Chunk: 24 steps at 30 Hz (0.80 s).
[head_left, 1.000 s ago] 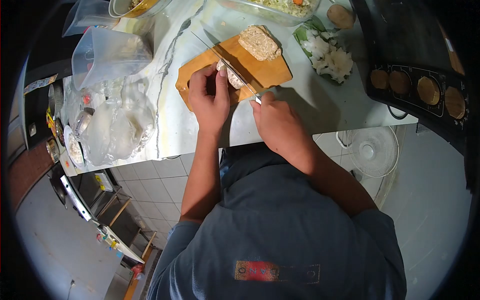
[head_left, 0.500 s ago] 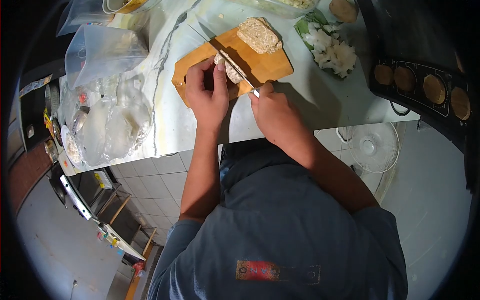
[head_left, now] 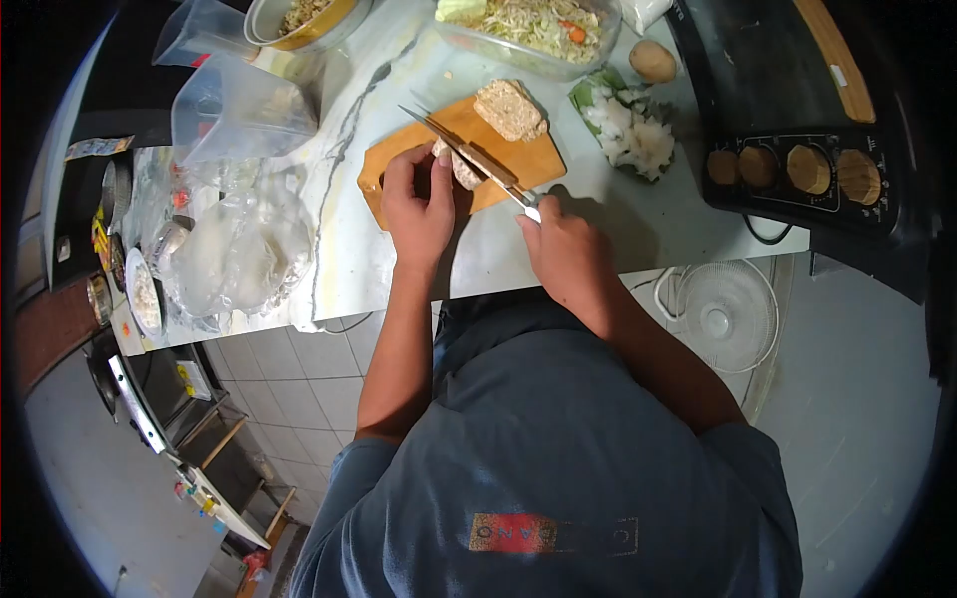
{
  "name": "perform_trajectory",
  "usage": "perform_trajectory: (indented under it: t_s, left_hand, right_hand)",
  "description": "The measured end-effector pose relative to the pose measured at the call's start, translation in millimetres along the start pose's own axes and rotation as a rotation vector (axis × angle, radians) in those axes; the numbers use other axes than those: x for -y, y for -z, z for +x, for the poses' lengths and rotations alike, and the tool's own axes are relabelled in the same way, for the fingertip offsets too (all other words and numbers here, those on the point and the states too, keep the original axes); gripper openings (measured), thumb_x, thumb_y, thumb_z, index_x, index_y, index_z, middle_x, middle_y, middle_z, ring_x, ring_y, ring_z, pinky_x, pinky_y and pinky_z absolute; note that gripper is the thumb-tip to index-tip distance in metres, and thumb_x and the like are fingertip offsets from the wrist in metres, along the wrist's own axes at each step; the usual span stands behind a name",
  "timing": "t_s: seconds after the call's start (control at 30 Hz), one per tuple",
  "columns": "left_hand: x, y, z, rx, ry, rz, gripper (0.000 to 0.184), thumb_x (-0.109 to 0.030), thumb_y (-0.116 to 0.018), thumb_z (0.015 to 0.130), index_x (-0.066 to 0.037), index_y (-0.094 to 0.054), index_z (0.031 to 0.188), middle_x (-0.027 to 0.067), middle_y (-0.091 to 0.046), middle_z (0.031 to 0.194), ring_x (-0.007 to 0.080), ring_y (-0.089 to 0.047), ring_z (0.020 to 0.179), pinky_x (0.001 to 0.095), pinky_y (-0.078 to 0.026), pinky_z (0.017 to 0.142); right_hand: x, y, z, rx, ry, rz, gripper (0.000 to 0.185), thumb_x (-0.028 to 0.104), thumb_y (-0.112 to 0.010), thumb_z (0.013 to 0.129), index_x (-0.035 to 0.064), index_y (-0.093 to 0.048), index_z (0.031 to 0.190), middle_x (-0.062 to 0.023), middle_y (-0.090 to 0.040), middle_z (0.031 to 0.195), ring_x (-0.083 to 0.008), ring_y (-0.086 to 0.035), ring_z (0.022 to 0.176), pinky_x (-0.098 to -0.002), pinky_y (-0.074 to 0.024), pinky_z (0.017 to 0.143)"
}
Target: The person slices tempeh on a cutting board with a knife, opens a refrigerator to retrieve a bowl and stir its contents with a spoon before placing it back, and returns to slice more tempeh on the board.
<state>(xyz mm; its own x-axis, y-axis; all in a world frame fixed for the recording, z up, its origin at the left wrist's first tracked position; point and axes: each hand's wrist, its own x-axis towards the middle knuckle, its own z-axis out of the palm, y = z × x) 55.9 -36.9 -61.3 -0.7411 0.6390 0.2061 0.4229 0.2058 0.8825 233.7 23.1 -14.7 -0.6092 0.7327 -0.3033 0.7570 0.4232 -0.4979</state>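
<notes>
A wooden cutting board (head_left: 539,159) lies near the counter's front edge. On its left half, my left hand (head_left: 417,211) pinches a small piece of tempeh (head_left: 465,176) between thumb and fingers. My right hand (head_left: 570,251) is wrapped around the white handle of a kitchen knife (head_left: 486,165). Its blade slants up to the left across the board, just beside the tempeh piece and close to my left fingertips. Whether the edge touches the tempeh cannot be made out. A larger tempeh block (head_left: 510,110) rests on the board's far right part, away from both hands.
White mushroom-like pieces on a green leaf (head_left: 634,130) lie right of the board, near a round brown item (head_left: 652,61). Behind stands a plastic container of shredded vegetables (head_left: 528,35). Clear plastic bags (head_left: 239,244) and a plastic jug (head_left: 234,110) occupy the left. A black appliance (head_left: 797,140) sits right.
The knife has shifted right off the tempeh piece, its blade now turned to show more of its side. My right hand moved right and slightly back. The whole view shifted a little.
</notes>
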Motion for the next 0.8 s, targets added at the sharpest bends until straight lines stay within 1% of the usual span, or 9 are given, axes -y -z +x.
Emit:
perform_trajectory:
  t_s: [0.2, 0.27, 0.3, 0.37, 0.4, 0.5, 0.63, 0.73, 0.8]
  left_hand:
    - [-19, 6, 6, -0.020, 0.111, -0.148, 0.021, -0.017, -0.068, 0.093, 0.000, -0.066, 0.105, 0.0108, -0.067, 0.090, 0.0204, -0.062, 0.085, 0.0314, -0.049, 0.078]
    - [-31, 13, 12, -0.036, 0.034, 0.111, 0.021, -0.020, -0.071, 0.090, 0.000, -0.071, 0.098, 0.0119, -0.067, 0.096, 0.0230, -0.061, 0.090, 0.0333, -0.048, 0.082]
    - [-33, 13, 15, -0.045, 0.027, 0.107, 0.021, -0.020, -0.071, 0.090, 0.000, -0.071, 0.098, 0.0119, -0.067, 0.096, 0.0230, -0.061, 0.090, 0.0333, -0.048, 0.082]
    - [-36, 12, 20, 0.027, -0.035, 0.106, 0.026, -0.027, -0.074, 0.087, -0.001, -0.074, 0.087, 0.0124, -0.067, 0.101, 0.0258, -0.059, 0.097, 0.0366, -0.045, 0.088]
    - [-46, 10, 21, 0.031, 0.038, 0.103, 0.033, -0.036, -0.077, 0.083, -0.002, -0.076, 0.082, 0.0124, -0.068, 0.101, 0.0278, -0.056, 0.102, 0.0396, -0.043, 0.092]
    - [-61, 2, 25, 0.084, 0.112, 0.172, 0.039, -0.041, -0.078, 0.081, -0.003, -0.076, 0.084, 0.0114, -0.069, 0.100, 0.0283, -0.055, 0.106, 0.0391, -0.041, 0.094]
    - [-54, -10, 30, 0.070, 0.223, 0.038, 0.042, -0.045, -0.078, 0.080, -0.003, -0.073, 0.080, 0.0097, -0.070, 0.094, 0.0295, -0.056, 0.101, 0.0416, -0.039, 0.094]
    - [-61, -10, 32, 0.111, 0.266, 0.083, 0.041, -0.043, -0.078, 0.080, -0.003, -0.072, 0.079, 0.0082, -0.070, 0.091, 0.0292, -0.056, 0.099, 0.0431, -0.039, 0.091]
    - [-66, -11, 32, 0.105, 0.227, 0.149, 0.038, -0.041, -0.078, 0.081, -0.003, -0.072, 0.079, 0.0068, -0.070, 0.090, 0.0283, -0.056, 0.097, 0.0429, -0.037, 0.089]
  right_hand:
    - [-3, 20, 0, -0.262, 0.096, 0.005, 0.027, 0.031, -0.062, 0.096, 0.0051, -0.055, 0.091, -0.0174, -0.063, 0.073, -0.0384, -0.067, 0.068, -0.0481, -0.0527, 0.059]
    - [-5, 26, 3, -0.302, 0.121, 0.006, 0.027, 0.031, -0.064, 0.095, 0.0054, -0.055, 0.091, -0.0164, -0.063, 0.074, -0.0376, -0.066, 0.068, -0.0476, -0.0526, 0.059]
    - [-5, 28, 5, -0.332, 0.138, 0.010, 0.027, 0.030, -0.065, 0.093, 0.0057, -0.055, 0.091, -0.0154, -0.062, 0.075, -0.0368, -0.066, 0.068, -0.0470, -0.0526, 0.059]
    - [-6, 30, 7, -0.372, 0.158, 0.012, 0.027, 0.030, -0.067, 0.092, 0.0059, -0.055, 0.091, -0.0146, -0.061, 0.076, -0.0366, -0.066, 0.068, -0.0464, -0.0525, 0.058]
    - [-6, 31, 7, -0.403, 0.169, 0.017, 0.027, 0.030, -0.068, 0.091, 0.0061, -0.055, 0.091, -0.0139, -0.060, 0.077, -0.0365, -0.065, 0.068, -0.0458, -0.0525, 0.058]
    - [-2, 37, 8, -0.423, 0.191, 0.031, 0.027, 0.029, -0.069, 0.090, 0.0065, -0.054, 0.091, -0.0137, -0.060, 0.079, -0.0359, -0.065, 0.068, -0.0451, -0.0532, 0.058]
    - [-3, 42, 10, -0.425, 0.206, 0.003, 0.025, 0.028, -0.070, 0.089, 0.0075, -0.056, 0.094, -0.0130, -0.060, 0.082, -0.0352, -0.066, 0.070, -0.0444, -0.0541, 0.060]
    - [-5, 43, 13, -0.445, 0.212, -0.042, 0.025, 0.027, -0.071, 0.089, 0.0086, -0.058, 0.099, -0.0124, -0.060, 0.085, -0.0344, -0.066, 0.072, -0.0438, -0.0550, 0.061]
    - [-5, 44, 15, -0.462, 0.191, -0.049, 0.026, 0.026, -0.074, 0.086, 0.0077, -0.055, 0.091, -0.0118, -0.059, 0.082, -0.0360, -0.064, 0.071, -0.0442, -0.0519, 0.060]
